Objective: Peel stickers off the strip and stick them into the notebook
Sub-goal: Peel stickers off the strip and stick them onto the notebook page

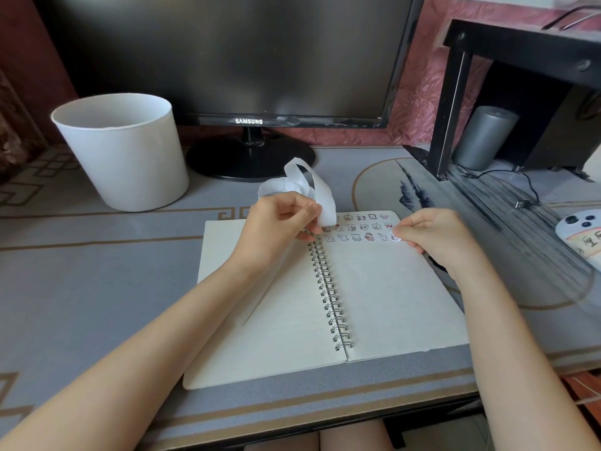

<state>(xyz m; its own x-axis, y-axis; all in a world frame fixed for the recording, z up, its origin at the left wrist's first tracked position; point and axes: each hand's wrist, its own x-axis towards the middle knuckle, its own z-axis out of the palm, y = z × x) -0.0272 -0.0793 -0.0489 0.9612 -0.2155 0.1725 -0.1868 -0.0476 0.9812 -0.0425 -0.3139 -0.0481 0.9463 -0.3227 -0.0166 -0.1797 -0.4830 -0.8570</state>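
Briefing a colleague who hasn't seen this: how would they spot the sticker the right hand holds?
Start at the spiral notebook open before the monitor. On its right page, follow the lowest sticker row rightwards. The sticker is last, round and white, the only one the right hand pinches.

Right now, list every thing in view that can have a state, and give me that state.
notebook, open, lying flat, rows of stickers atop its right page.
strip, curled in loops, raised above the notebook.
sticker, pinched, at the third row's right end.
left hand, holds the strip.
right hand, pinches the sticker.
monitor, screen dark.
bin, upright.
phone, face down.
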